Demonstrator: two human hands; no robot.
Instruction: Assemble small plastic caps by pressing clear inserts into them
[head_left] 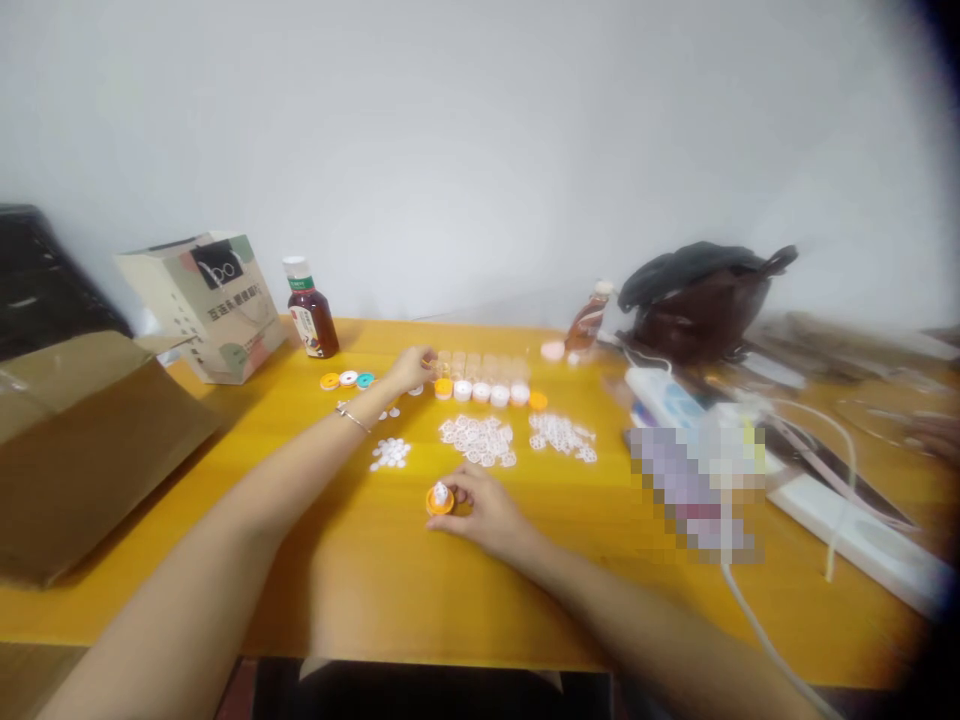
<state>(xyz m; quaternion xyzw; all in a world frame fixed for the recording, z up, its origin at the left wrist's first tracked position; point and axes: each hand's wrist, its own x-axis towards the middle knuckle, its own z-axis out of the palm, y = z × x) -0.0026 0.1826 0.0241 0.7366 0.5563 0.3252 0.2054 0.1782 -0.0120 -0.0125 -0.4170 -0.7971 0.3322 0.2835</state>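
Observation:
My left hand (pixel 412 369) reaches to the left end of a row of small clear plastic cups (pixel 473 366). Its fingers are closed at the endmost cup, though blur softens the contact. Nearer to me, my right hand (pixel 491 512) grips an orange cap (pixel 439 503) by its side, low over the tabletop. A small white piece (pixel 441 491) stands up from the middle of that cap. In front of the clear cups runs a line of white caps (pixel 481 392), with an orange cap (pixel 443 389) at its left end and another orange cap (pixel 538 401) at its right.
Loose white ring-like pieces (pixel 478 440) lie in two piles, and small white discs (pixel 390 453) sit left of them. Orange, white and teal caps (pixel 365 381) rest near my left forearm. Bottles (pixel 313 325), a paper bag (pixel 225 320), a cardboard box (pixel 90 450) and power strips (pixel 855 545) surround these.

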